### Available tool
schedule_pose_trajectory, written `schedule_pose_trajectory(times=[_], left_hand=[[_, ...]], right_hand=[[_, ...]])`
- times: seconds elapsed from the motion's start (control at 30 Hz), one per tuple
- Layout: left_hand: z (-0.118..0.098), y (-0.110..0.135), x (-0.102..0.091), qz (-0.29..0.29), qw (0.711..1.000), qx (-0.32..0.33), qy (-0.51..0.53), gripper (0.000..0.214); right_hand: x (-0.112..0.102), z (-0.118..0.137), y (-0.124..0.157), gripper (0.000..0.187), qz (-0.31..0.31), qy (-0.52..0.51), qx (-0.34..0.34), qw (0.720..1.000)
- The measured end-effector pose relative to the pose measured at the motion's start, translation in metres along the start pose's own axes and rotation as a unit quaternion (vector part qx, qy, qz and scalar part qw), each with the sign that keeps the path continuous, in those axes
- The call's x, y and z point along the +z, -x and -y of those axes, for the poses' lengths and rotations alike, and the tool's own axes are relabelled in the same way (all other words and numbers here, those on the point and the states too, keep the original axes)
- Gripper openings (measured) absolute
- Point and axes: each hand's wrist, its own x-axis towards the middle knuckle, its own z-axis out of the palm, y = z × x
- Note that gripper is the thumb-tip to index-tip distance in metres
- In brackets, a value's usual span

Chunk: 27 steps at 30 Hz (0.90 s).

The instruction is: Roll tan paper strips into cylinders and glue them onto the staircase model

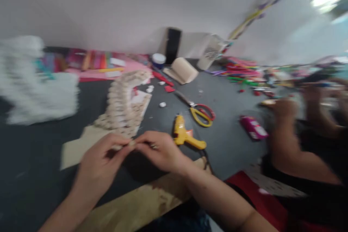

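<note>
My left hand (102, 157) and my right hand (161, 150) meet fingertip to fingertip above the near part of the dark table. Between them they pinch a small beige piece (132, 143), mostly hidden by the fingers and blurred. Just beyond lies a curved beige ruffled form (119, 103) on a flat backing, with a plain cream sheet (72, 152) at its lower left. To the right of my right hand a yellow glue gun (181, 132) lies on its side. Behind it are scissors (202, 116) with red and yellow handles.
A white ruffled form (40, 94) stands at the left. Towards the wall are a beige roll (185, 70), a dark phone-like slab (173, 45) and a white cup (210, 52). Colourful pipe cleaners (241, 69) lie behind a magenta packet (253, 127). Another person's arms (288, 148) work at the right.
</note>
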Motion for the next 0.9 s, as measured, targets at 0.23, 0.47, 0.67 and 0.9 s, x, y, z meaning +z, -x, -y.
schedule_pose_trajectory(times=[0.23, 0.47, 0.67, 0.9], left_hand=[[-0.007, 0.003, -0.004, 0.073, 0.993, 0.005, 0.089, 0.013], [-0.008, 0.003, -0.008, 0.082, 0.990, 0.099, -0.050, 0.013], [-0.006, 0.003, -0.014, 0.176, 0.937, 0.201, -0.224, 0.027], [-0.010, 0.003, -0.013, 0.165, 0.960, 0.192, -0.120, 0.014]], right_hand=[[0.000, 0.007, 0.006, 0.018, 0.020, 0.000, 0.115, 0.993], [-0.002, 0.004, 0.010, 0.029, 0.037, -0.035, 0.221, 0.974], [-0.005, 0.005, 0.009, 0.028, 0.110, -0.048, 0.251, 0.960], [-0.008, 0.000, 0.009, 0.032, 0.133, -0.139, 0.271, 0.943]])
